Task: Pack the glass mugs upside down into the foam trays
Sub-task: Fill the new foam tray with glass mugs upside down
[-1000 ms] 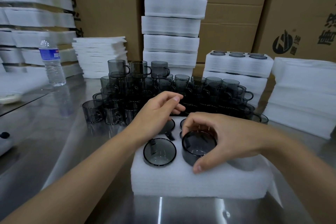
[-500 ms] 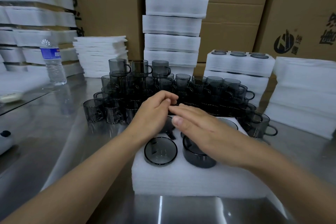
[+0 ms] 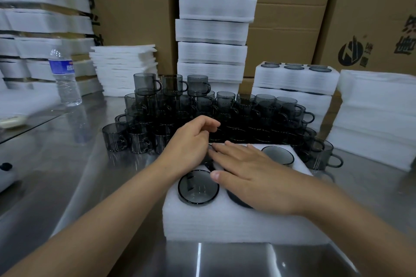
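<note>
right grip (image 3: 252,175) flat, fingers straight, pressing an upside-down glass mug (image 3: 238,201) in the front middle slot of the foam tray (image 3: 225,222) | left grip (image 3: 189,141) curled over tray's rear-left, can't tell if holding | neighbouring mug (image 3: 198,186) smoky grey, base up | tray on tabletop (image 3: 67,175)

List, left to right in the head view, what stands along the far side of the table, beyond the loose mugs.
water bottle, low pile of foam sheets, tall stack of foam trays, packed foam trays, wide foam stack
</note>
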`<action>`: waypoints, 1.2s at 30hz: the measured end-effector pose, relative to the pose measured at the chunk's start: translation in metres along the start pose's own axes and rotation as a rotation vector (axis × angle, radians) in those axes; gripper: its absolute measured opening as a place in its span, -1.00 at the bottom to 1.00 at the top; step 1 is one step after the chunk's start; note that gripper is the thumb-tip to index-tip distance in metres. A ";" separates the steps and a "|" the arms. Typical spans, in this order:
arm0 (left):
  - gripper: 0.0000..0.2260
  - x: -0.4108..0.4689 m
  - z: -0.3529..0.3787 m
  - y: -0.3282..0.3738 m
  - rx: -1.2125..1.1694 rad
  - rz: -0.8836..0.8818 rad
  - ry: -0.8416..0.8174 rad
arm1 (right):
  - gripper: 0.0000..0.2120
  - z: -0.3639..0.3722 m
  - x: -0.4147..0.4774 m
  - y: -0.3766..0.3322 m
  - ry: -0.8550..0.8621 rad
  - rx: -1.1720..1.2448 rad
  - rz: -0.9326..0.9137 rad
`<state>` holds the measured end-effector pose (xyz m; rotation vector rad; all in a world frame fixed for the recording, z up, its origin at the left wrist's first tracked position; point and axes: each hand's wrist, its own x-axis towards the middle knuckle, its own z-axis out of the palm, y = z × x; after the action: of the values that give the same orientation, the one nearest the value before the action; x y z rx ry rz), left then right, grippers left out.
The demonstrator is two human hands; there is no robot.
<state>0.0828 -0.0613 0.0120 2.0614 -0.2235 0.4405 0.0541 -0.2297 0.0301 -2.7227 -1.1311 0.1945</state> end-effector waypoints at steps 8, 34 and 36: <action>-0.63 0.000 0.001 0.000 -0.004 -0.015 -0.018 | -0.47 0.006 0.000 0.003 -0.024 -0.044 -0.026; -0.67 -0.002 0.000 0.004 0.022 -0.020 -0.045 | -0.39 0.007 0.002 0.002 -0.056 -0.065 -0.020; -0.67 -0.002 0.001 0.004 0.026 -0.019 -0.051 | -0.39 0.006 0.001 0.003 -0.058 -0.057 -0.019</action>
<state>0.0799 -0.0637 0.0139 2.1000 -0.2300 0.3813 0.0557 -0.2300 0.0231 -2.7715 -1.1952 0.2439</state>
